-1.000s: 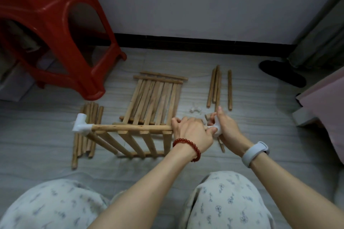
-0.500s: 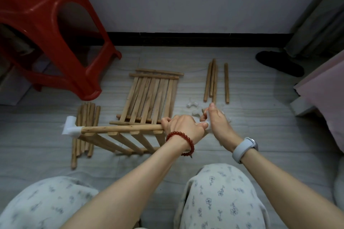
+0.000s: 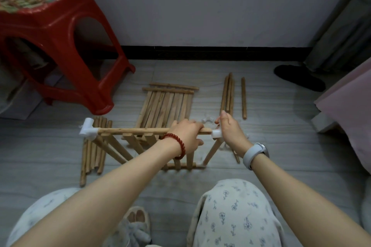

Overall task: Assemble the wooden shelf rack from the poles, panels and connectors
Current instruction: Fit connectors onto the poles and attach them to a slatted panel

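A slatted wooden panel stands on edge in front of me, its top rail running left to right. A white corner connector caps the rail's left end, with a pole slanting down from it. My left hand grips the rail near its right end. My right hand holds a second white connector at the rail's right tip; a pole hangs down from it to the floor. A second slatted panel lies flat behind.
A bundle of poles lies on the floor at the left, three more poles and a single one at the back right. Loose white connectors lie between them. A red plastic stool stands left, a dark slipper far right.
My hands have drawn a little apart, so the rail's right end and the white connector with its hanging pole now show between them. The view has shifted slightly.
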